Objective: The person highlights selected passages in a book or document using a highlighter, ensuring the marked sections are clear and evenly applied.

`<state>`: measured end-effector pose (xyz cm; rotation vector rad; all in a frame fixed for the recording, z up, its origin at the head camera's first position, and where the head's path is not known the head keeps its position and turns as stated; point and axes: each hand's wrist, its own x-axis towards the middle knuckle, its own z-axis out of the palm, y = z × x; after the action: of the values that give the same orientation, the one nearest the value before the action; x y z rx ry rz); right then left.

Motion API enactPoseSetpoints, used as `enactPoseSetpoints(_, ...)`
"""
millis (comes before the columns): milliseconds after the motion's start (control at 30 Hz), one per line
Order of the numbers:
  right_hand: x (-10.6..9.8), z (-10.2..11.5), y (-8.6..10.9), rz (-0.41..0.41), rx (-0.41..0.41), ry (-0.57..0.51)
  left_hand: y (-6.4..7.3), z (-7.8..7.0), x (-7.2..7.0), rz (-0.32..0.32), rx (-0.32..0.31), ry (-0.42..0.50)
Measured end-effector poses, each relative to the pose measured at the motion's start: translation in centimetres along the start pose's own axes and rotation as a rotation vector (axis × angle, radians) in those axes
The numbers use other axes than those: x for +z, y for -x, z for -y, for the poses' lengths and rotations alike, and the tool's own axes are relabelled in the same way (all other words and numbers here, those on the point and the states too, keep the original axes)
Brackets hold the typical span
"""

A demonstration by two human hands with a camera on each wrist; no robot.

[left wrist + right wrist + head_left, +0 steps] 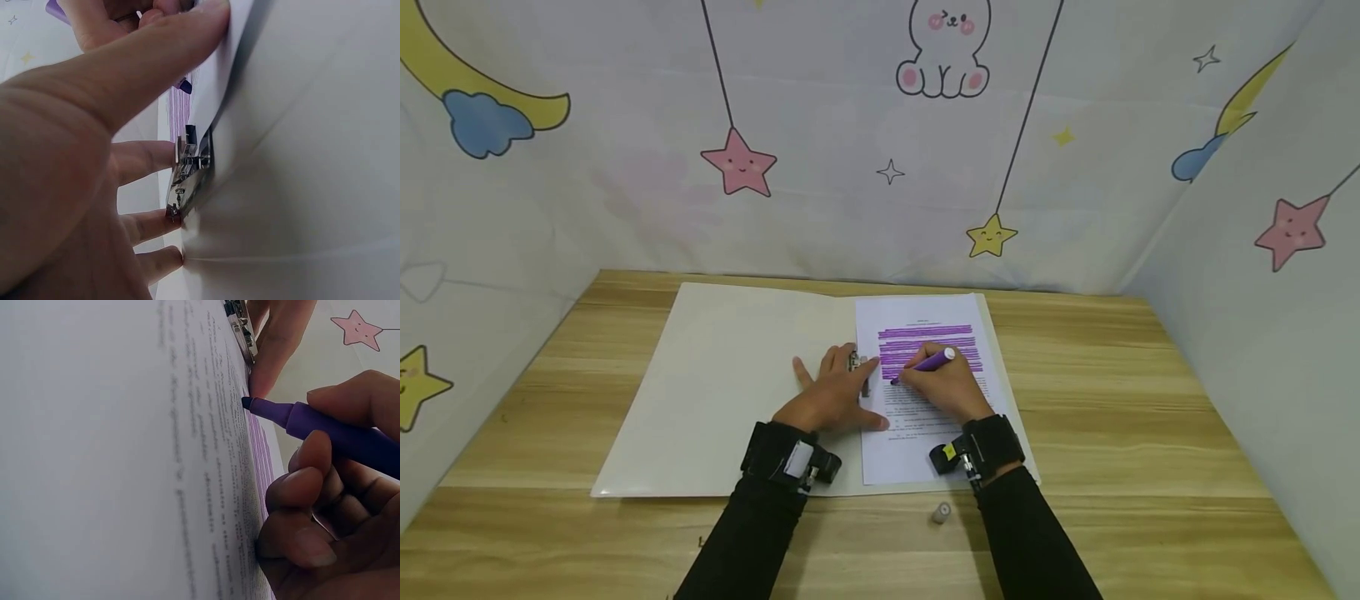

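Note:
A purple highlighter (pixel 934 360) is pinched in my right hand (pixel 953 387), its dark tip at the left side of the printed sheet (pixel 917 462). Purple strokes (pixel 927 331) cover the upper lines of text; the lower lines are plain black print. My left hand (pixel 831 400) lies spread, its thumb and index finger on the sheet's left margin and the other fingers around the metal clip (pixel 187 169). That clip sits in the fold of an open white folder (pixel 722 375), under the sheet's left edge. In the right wrist view the highlighter tip (pixel 247 402) is close to the paper.
A small grey cap (pixel 941 512) stands on the wooden table (pixel 1097 417) in front of the folder, near my right forearm. White fabric walls (pixel 820 217) printed with stars and moons rise behind and on both sides of the table. Each wrist wears a black strap with a camera.

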<state>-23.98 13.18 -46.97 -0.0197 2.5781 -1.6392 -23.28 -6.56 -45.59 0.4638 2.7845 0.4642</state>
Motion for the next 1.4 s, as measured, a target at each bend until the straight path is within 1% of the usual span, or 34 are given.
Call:
enactPoseSetpoints(400, 0.12, -0.07, -0.24, -0.009, -0.047, -0.003, -0.13, 0.19, 0.13, -0.003, 0.005, 0.014)
enactPoseSetpoints(667, -0.05, -0.05, -0.18, -0.022, -0.036, -0.009, -0.21, 0.14, 0.13, -0.005, 0.013, 0.016)
enactPoseSetpoints(1000, -0.10, -0.07, -0.32, -0.029, -0.056, 0.006, -0.23, 0.25, 0.07, -0.002, 0.014, 0.025)
enactPoseSetpoints(1200, -0.17, 0.03, -0.34, -0.038, -0.045, 0.014, -0.23, 0.24, 0.01, 0.000, 0.020, 0.028)
enactPoseSetpoints(1400, -0.23, -0.06, -0.28, -0.037, -0.049, 0.035, -0.18, 0.19, -0.04, 0.009, 0.017, 0.010)
